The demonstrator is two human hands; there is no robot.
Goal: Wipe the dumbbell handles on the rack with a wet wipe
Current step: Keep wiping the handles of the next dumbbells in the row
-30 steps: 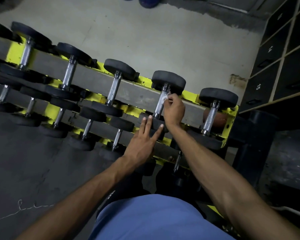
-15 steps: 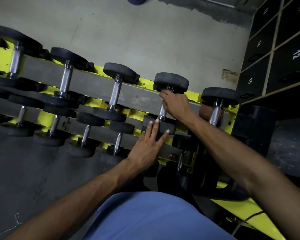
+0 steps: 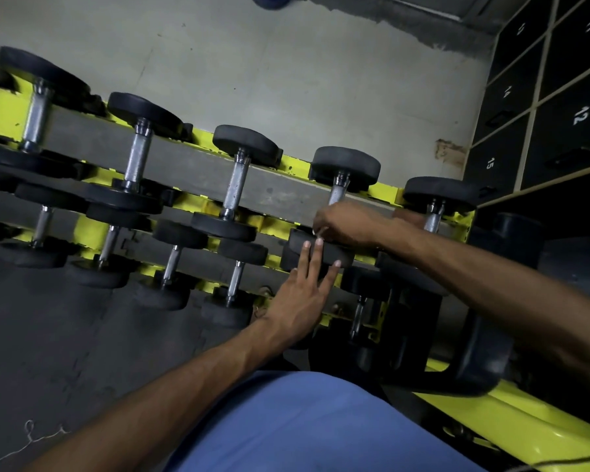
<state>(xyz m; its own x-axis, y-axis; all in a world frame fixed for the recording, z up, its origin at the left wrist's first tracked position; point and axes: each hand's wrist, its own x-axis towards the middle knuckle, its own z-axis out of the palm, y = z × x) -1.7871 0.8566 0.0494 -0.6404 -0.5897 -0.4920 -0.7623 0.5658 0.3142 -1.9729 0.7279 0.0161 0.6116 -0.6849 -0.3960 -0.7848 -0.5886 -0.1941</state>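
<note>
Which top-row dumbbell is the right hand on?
The dumbbell second from the right end of the rack: the right hand grips the near part of its handle. The other top-row handles are bare.

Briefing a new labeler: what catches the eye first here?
The yellow rack of black dumbbells runs diagonally across the frame. Near its right end, the right hand grips a top-row dumbbell handle while the left hand lies flat on that dumbbell's near head. Numbered black lockers fill the right edge.
</note>
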